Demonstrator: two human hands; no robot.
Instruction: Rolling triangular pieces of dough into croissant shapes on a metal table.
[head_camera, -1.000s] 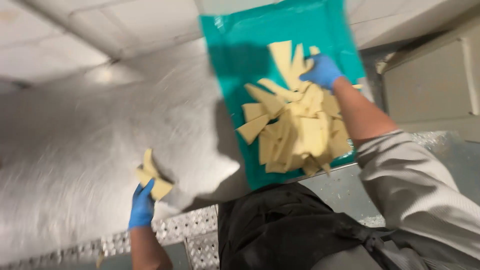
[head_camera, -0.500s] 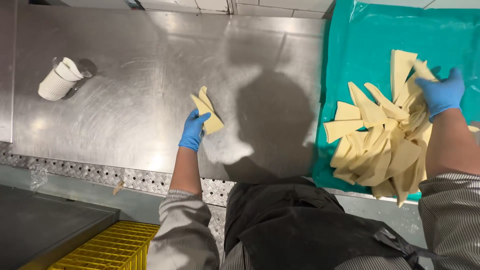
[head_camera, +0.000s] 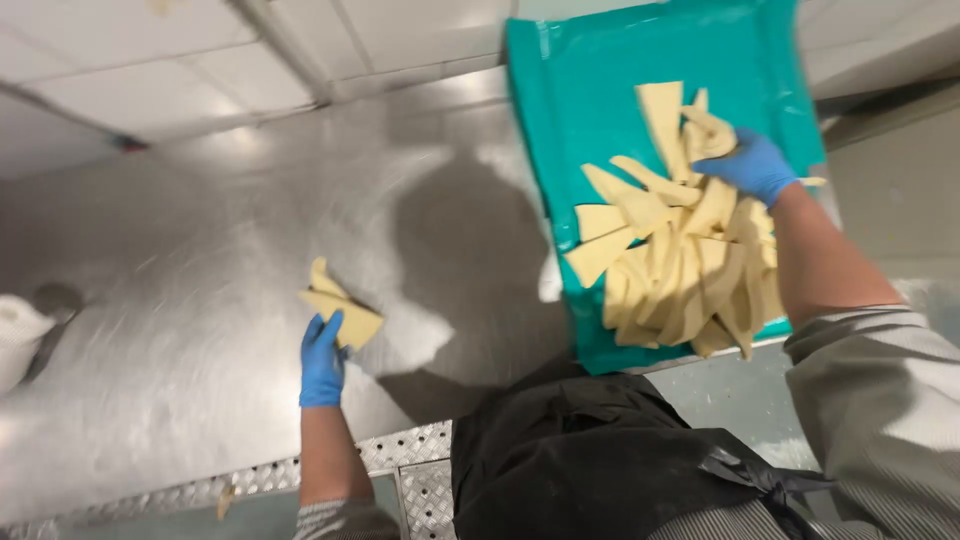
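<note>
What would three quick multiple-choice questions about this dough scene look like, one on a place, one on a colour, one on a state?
1. Where does the big pile of dough pieces lie?
A. On the teal tray
B. On the floor
C. In a yellow crate

2. What colour are the gloves on both hands?
A. White
B. Blue
C. Black

3. What is the left hand doing?
A. Hanging free in the air
B. Gripping a knife
C. Pressing on a few dough pieces on the steel counter

Answers:
1. A, the pale strips are heaped on the teal tray at the right.
2. B, both the left hand and the right hand wear blue gloves.
3. C, its fingers rest on the small stack lying apart from the tray.
</note>
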